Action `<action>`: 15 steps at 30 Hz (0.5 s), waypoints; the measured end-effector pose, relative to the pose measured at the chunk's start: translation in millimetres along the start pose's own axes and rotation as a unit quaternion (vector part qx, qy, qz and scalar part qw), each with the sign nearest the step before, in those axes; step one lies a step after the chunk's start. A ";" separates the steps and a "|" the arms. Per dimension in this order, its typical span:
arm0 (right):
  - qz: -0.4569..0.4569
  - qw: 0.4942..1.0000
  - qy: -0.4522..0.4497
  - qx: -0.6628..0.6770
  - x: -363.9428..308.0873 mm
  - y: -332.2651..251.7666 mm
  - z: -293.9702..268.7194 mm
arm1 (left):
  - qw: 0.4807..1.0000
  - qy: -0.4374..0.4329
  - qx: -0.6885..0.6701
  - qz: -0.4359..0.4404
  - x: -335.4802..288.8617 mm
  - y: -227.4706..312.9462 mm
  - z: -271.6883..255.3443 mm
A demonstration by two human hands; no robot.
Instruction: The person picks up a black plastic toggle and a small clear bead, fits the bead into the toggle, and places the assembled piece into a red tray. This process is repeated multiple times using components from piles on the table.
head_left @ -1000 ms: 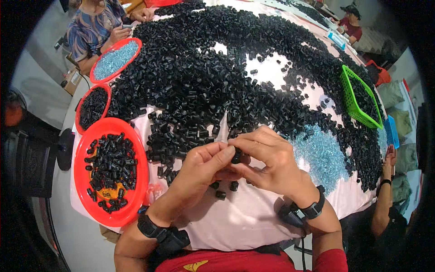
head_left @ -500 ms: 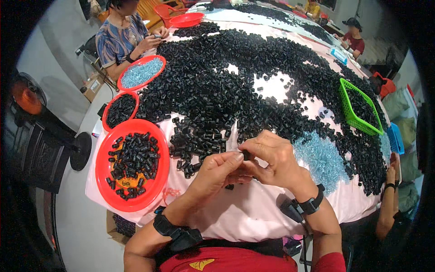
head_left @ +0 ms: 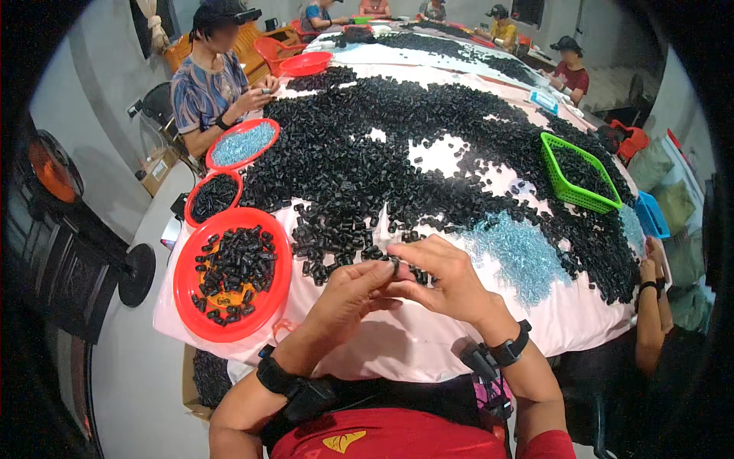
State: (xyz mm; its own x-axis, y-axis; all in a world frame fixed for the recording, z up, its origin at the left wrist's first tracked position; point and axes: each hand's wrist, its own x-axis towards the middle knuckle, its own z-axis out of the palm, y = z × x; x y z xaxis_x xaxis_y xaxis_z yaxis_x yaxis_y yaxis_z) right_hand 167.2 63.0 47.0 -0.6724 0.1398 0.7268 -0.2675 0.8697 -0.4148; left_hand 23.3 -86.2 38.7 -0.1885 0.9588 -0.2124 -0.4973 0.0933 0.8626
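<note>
Over the near edge of the cloth-covered table, my left hand (head_left: 348,294) pinches a small black plastic tubular part (head_left: 395,265) between thumb and fingertips. My right hand (head_left: 455,287) is close beside it, index finger stretched above the part and thumb below, with a gap between them. Just beyond both hands lie loose black plastic parts (head_left: 329,233) of the same sort, spreading into a large heap. A pile of small clear bluish pieces (head_left: 524,256) lies to the right of my right hand. At left, a red tray (head_left: 183,294) holds more black parts.
Behind the red tray stand a smaller red bowl (head_left: 189,216) of black pieces and a red plate (head_left: 212,159) of clear pieces. A green basket (head_left: 562,187) sits among the parts at right. Co-workers sit around the table; one person's arms (head_left: 650,306) are close on the right.
The view has tilted up, showing more people at the far end. My right fingers have spread from their pinch around the black part, while my left hand keeps hold of it.
</note>
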 end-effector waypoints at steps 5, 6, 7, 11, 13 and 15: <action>0.235 0.955 -0.130 -0.124 -26.8 -12.7 -19.9 | 0.990 0.115 -0.034 0.078 -30.6 21.4 -17.8; 0.310 0.908 -0.210 -0.187 -31.6 -10.9 -25.2 | 0.990 0.108 -0.027 0.084 -35.6 23.5 -26.2; 0.307 0.911 -0.198 -0.191 -39.4 -5.1 -26.6 | 0.984 0.116 -0.074 0.112 -38.8 23.1 -39.2; 0.211 0.962 -0.111 -0.131 -50.0 17.7 -14.7 | 0.914 0.160 -0.304 0.218 -46.0 28.3 -86.0; 0.253 0.960 -0.082 -0.083 -44.3 18.1 -11.5 | 0.905 0.154 -0.324 0.227 -59.9 37.2 -102.6; 0.258 0.955 -0.100 -0.106 -39.9 17.5 -14.7 | 0.912 0.159 -0.301 0.232 -62.6 36.5 -125.0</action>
State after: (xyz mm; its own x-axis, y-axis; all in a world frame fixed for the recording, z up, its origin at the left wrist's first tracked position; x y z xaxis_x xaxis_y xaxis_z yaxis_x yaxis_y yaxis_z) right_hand 199.5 79.6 18.7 -0.8005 0.5019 0.3275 0.2670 0.7880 -0.5548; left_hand -88.9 -176.3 26.1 -0.6840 0.7234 -0.0936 -0.6585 -0.5571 0.5061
